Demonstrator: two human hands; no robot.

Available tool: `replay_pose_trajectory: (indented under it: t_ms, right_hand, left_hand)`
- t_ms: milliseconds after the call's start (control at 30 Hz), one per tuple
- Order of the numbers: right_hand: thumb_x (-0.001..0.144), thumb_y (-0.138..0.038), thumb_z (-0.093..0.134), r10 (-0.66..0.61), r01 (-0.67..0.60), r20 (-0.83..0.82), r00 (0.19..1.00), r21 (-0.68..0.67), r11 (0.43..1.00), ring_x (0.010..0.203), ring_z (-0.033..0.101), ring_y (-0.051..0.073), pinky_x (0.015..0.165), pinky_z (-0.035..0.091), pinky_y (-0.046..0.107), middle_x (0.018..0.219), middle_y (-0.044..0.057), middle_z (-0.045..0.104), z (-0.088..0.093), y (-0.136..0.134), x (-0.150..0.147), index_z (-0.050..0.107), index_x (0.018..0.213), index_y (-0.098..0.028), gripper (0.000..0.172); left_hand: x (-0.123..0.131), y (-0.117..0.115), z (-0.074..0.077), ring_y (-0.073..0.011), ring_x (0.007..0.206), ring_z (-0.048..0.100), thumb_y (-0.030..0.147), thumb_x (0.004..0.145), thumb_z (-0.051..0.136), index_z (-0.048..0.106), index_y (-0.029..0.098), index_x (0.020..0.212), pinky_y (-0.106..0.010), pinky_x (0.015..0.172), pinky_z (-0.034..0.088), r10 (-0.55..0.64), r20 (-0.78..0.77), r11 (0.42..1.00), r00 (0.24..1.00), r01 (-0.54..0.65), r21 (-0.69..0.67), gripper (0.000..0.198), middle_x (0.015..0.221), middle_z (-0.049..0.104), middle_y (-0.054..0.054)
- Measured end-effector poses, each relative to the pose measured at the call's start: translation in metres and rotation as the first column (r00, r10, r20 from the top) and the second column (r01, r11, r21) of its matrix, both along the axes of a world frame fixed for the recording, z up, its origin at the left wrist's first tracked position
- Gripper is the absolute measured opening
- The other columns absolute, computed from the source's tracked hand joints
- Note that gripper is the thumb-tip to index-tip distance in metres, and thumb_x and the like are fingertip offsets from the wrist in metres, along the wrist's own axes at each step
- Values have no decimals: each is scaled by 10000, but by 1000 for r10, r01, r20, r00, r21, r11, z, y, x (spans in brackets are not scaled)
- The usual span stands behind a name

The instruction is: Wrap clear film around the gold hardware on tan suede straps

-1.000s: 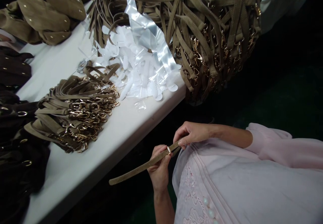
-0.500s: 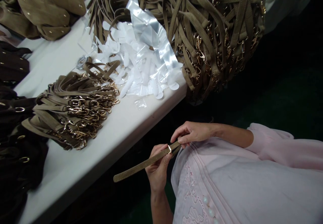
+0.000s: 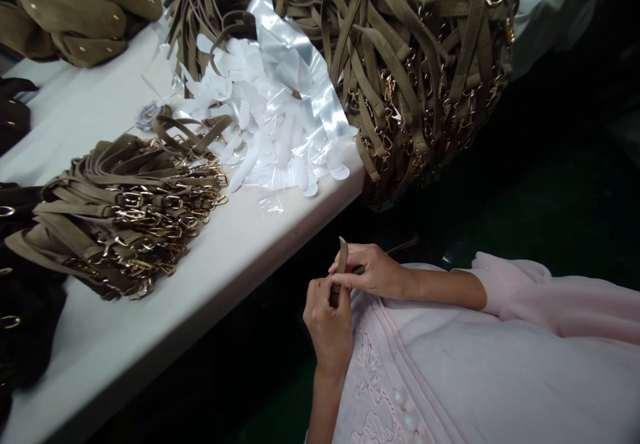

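Note:
Just off the table's edge, by my lap, both hands work close together on an olive-brown bag strap (image 3: 343,256). My left hand (image 3: 327,324), the lower one, is closed round the strap with its knuckles up. My right hand (image 3: 375,271) pinches the same strap from above, thumb and fingers nearly touching the left hand. The strap's rounded tip sticks up between them, and a thin length (image 3: 404,244) trails out behind the right hand. Its buckle is hidden by my fingers.
A bundle of buckled straps (image 3: 125,211) lies on the white table (image 3: 210,277). White paper-like pieces (image 3: 270,117) and a silvery plastic strip (image 3: 295,51) lie beyond. Long straps with gold clasps (image 3: 415,77) hang over the edge. Olive bags (image 3: 75,4) sit at the back left.
The strap's free end has swung from pointing left to pointing up. My left hand has turned over, knuckles now up, and the gold buckle is out of sight. The view has shifted slightly.

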State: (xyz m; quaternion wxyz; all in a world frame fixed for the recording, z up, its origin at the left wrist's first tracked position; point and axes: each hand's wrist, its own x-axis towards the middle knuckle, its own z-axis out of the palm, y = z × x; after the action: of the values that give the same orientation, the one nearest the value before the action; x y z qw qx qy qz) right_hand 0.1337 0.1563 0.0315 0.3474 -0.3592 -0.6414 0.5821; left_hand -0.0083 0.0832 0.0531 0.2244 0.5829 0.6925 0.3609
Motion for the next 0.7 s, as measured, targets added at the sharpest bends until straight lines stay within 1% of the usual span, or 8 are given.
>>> replay_pose_trajectory:
  t_ms: [33,100,200,267,300,400,533,700]
  right_hand:
    - [876,-409,656,-20,20,1,1000,-49,999,865,631,164,787,513,271,930,78,669,0,1,1,757,906,-146,283]
    - [873,-459,643,-23,15,-33,999,-226,974,838,650,166,744,526,262,922,86,697,0,5,3,757,915,-126,355]
    - [795,-534,704,-28,-37,-119,992,-507,861,764,662,153,714,545,257,893,98,726,-1,13,7,745,994,-90,488]
    - [735,-537,756,-51,-49,-150,987,-601,798,730,664,142,711,553,256,881,105,735,-1,16,9,739,1013,-78,537]
    - [714,-530,776,-63,-51,-160,985,-623,781,720,666,138,707,556,253,872,106,736,-1,16,9,740,1007,-76,542]
    - [699,-514,793,-59,-70,-182,982,-631,772,693,664,131,680,555,239,819,96,733,-2,15,10,746,983,-75,525]
    - [713,-512,786,-18,-96,-191,981,-572,815,689,652,129,653,546,228,766,69,709,-6,9,8,756,965,-82,499]
    - [758,-510,750,14,-88,-178,984,-418,904,716,645,127,634,534,214,887,81,700,-7,5,6,772,875,-97,430]
  left_hand:
    - [2,0,-2,-168,731,605,244,853,665,736,204,943,-275,691,472,14,1,1000,1000,-14,8,122,812,628,-43]
    - [4,-1,-3,-174,775,615,271,858,669,731,207,1015,-281,721,483,35,69,999,997,-34,-13,181,868,636,-54]
    - [3,-3,-1,-162,761,608,326,893,627,713,211,1115,-267,678,486,44,267,993,963,-13,-117,264,946,634,-70]
    - [1,-4,2,-136,692,582,353,927,571,711,204,1134,-248,609,470,60,386,984,921,10,-177,290,947,627,-71]
    - [0,-4,3,-126,669,569,361,933,559,715,200,1124,-239,586,460,79,431,979,899,11,-204,295,941,628,-68]
    - [-2,-5,2,-117,673,565,375,890,629,733,184,1074,-222,589,461,190,539,948,820,-12,-317,284,916,661,-62]
    - [-4,-4,-4,-110,644,572,388,788,744,746,154,992,-223,610,478,355,613,896,706,-71,-438,311,833,708,-56]
    - [-4,-2,-4,-114,636,591,374,748,775,752,149,953,-226,616,491,376,609,892,699,-94,-442,306,781,716,-50]
